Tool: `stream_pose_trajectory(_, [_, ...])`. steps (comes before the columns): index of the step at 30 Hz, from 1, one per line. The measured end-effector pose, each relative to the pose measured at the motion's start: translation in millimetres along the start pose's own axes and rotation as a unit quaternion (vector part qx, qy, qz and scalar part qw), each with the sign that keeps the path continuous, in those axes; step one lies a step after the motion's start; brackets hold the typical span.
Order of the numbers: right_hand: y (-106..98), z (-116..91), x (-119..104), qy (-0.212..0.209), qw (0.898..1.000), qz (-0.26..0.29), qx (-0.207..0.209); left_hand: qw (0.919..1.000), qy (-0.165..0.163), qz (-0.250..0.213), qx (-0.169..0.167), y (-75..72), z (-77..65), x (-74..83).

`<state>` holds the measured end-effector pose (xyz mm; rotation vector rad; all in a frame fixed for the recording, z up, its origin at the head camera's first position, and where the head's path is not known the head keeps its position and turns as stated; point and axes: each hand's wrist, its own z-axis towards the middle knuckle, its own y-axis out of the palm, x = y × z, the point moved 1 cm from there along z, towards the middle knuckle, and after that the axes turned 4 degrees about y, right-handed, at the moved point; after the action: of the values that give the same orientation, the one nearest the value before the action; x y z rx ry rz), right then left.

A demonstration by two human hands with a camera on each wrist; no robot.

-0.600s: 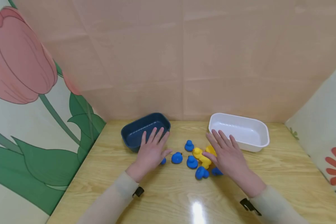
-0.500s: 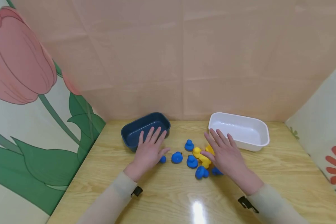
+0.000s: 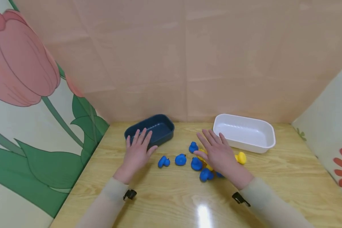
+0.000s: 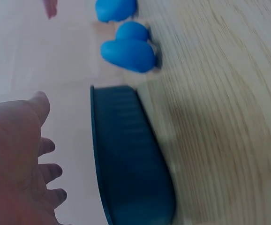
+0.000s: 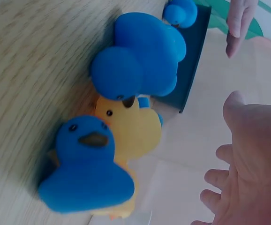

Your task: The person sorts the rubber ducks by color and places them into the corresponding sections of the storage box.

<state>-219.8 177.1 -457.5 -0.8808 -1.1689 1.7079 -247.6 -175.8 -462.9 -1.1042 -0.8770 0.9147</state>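
Over the near left part of a dark blue bin [image 3: 162, 136], my left hand [image 3: 136, 155] hovers with spread fingers, holding nothing. My right hand [image 3: 220, 156], fingers also spread and holding nothing, is above a group of toy ducks and covers some of them. A blue duck [image 3: 163, 161] lies apart between the left hand and another blue duck [image 3: 180, 159]. Several more blue ducks cluster by the right hand, one a blue duck [image 5: 88, 168] with a dark beak. A yellow duck [image 5: 131, 126] sits among them; another yellow duck [image 3: 241, 157] shows right of the hand.
A white bin [image 3: 245, 133] stands at the back right of the wooden table [image 3: 165, 202], near the beige backdrop [image 3: 185, 63]. Walls printed with flowers flank the table on both sides.
Both hands have shifted left over the table, fingers still spread. The leftmost blue duck and the yellow duck on the right are now uncovered. The ducks and bins stay put.
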Motion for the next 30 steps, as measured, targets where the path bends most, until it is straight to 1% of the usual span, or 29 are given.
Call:
stream_pose_trajectory(2, [2.9, 3.0, -3.1, -0.002, 1.000, 0.003, -0.006, 0.9999, -0.008, -0.014, 0.001, 1.2, -2.2, -6.7])
stream_pose_trajectory(5, [8.7, 7.4, -6.5, -0.008, 1.000, 0.004, -0.003, 0.9994, -0.017, -0.029, 0.008, 3.1, -5.7, -16.0])
stream_pose_trajectory(10, [14.5, 11.6, -11.7, -0.019, 1.000, 0.015, 0.016, 0.9979, -0.037, -0.050, 0.019, 5.9, -9.2, -28.3])
stream_pose_trajectory(14, [15.8, 12.2, -15.9, -0.025, 0.999, 0.022, 0.031, 0.9946, -0.058, -0.082, 0.025, 7.3, -10.5, -36.4])
stream_pose_trajectory(20, [18.5, 13.0, -22.4, -0.030, 0.998, 0.045, 0.028, 0.9873, -0.093, -0.125, 0.031, 14.0, -10.3, -49.7])
stream_pose_trajectory(24, [24.0, 12.9, -27.2, -0.037, 0.997, 0.064, 0.028, 0.9787, -0.113, -0.165, 0.046, 19.3, -10.5, -58.0])
stream_pose_trajectory(30, [33.3, 12.3, -35.7, -0.041, 0.996, 0.084, 0.002, 0.9680, -0.134, -0.202, 0.062, 26.0, -10.0, -67.8])
